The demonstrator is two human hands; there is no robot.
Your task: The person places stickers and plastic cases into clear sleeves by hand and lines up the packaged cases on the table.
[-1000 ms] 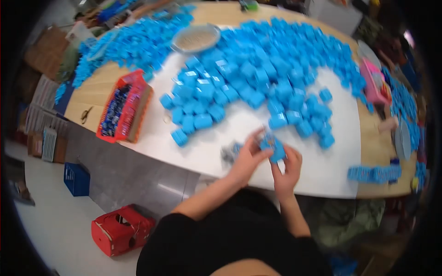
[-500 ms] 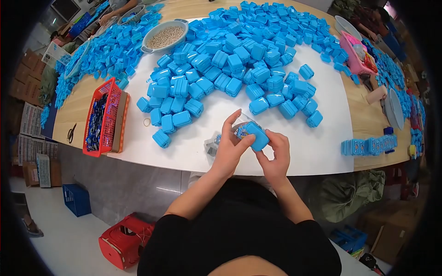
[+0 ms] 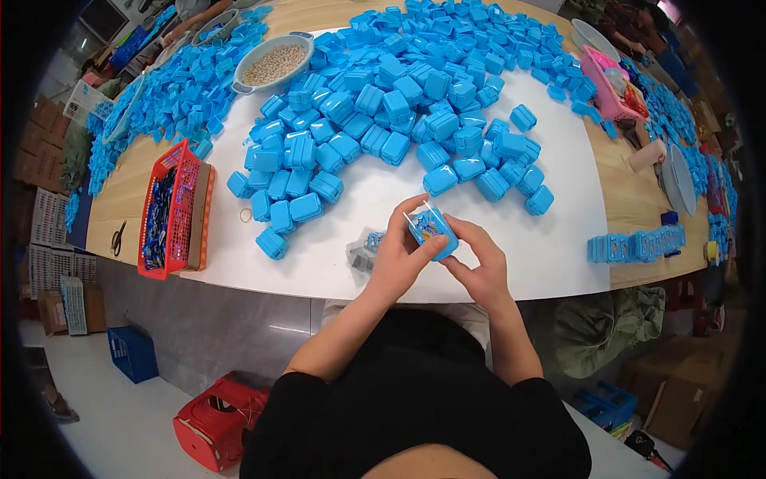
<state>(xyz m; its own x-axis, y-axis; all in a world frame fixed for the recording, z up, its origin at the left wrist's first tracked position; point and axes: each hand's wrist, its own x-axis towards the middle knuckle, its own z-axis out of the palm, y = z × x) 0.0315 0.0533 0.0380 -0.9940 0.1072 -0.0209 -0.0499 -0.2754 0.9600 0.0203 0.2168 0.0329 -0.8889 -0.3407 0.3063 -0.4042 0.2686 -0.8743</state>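
A small blue plastic case (image 3: 432,231) with a colourful printed face and clear plastic along its edge is held between both hands above the white sheet (image 3: 550,271). My left hand (image 3: 401,254) grips its left side, thumb across the printed face. My right hand (image 3: 482,262) closes on its right side with fingers and thumb. Left of my left hand stands a grey faceted object (image 3: 360,257), with a small printed blue piece (image 3: 373,240) at its top, partly hidden by the hand. A large pile of blue cases (image 3: 383,112) lies beyond my hands.
On the left are a red basket (image 3: 166,215) of dark blue packets, scissors (image 3: 118,238) and a rubber band (image 3: 246,215). A bowl of beads (image 3: 275,65) stands behind. Printed blue cases (image 3: 634,245) line the right, near a pink basket (image 3: 608,92). Co-workers sit at the far sides.
The case has turned in my hands, so its printed face now shows toward me instead of the plain blue side. The clear plastic now sits against it. The view has shifted slightly.
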